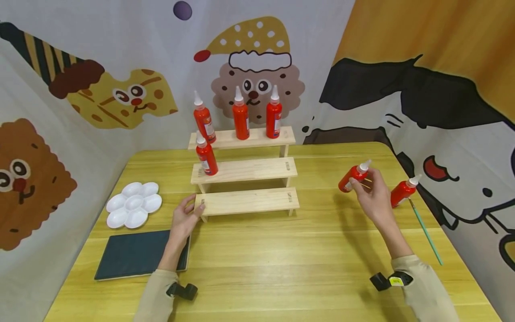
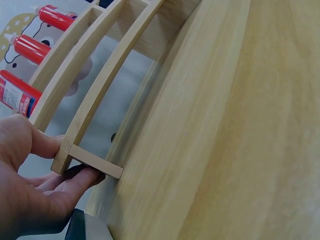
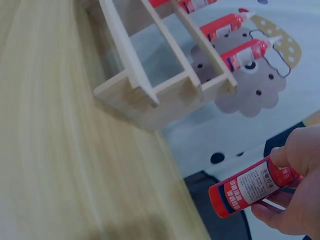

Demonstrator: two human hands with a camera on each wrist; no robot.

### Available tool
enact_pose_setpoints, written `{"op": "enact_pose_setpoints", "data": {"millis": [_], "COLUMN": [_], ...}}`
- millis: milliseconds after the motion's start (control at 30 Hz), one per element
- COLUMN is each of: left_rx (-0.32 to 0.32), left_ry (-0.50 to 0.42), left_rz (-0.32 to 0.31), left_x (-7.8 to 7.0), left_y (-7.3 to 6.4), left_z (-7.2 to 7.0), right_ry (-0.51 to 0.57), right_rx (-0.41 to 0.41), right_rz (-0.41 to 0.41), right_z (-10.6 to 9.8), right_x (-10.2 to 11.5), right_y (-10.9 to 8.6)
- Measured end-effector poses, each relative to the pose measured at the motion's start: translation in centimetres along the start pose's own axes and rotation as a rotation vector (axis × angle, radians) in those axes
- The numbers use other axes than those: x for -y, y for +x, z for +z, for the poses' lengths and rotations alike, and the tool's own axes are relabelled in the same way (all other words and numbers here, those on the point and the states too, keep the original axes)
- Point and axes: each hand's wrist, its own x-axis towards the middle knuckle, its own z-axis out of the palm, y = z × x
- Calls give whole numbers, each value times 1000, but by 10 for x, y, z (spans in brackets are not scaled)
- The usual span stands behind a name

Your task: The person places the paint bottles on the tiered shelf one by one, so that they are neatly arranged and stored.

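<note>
My left hand (image 1: pixel 186 218) grips the left end of the lowest step of a three-step wooden rack (image 1: pixel 245 201), thumb on top and fingers beneath. In my right hand (image 1: pixel 376 194) is a red squeeze bottle (image 1: pixel 351 179) with a white nozzle, tilted and held above the table to the right of the rack. The right wrist view shows the label on this bottle (image 3: pixel 252 186) and the fingers around its upper part. Three similar bottles (image 1: pixel 241 117) stand on the top step, and one bottle (image 1: pixel 207 157) stands at the left of the middle step.
Another red bottle (image 1: pixel 402 192) is at the right, beside a thin green brush (image 1: pixel 426 232). A white flower-shaped palette (image 1: pixel 134 203) and a dark flat book (image 1: pixel 132 255) lie on the left of the table (image 1: pixel 273 268). A cartoon-printed curtain (image 1: pixel 145 40) hangs behind.
</note>
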Motion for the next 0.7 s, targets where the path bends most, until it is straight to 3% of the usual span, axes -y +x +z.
{"op": "enact_pose_setpoints", "data": {"millis": [333, 700], "left_rx": [-1, 1], "left_ry": [14, 14], "left_rz": [6, -5], "left_x": [-2, -2], "left_y": [-2, -2], "left_z": [1, -1], "right_ry": [8, 79], "right_rx": [2, 70], "right_rz": [-80, -179], "right_z": [12, 37], "right_x": [39, 78], "right_y": [11, 23]}}
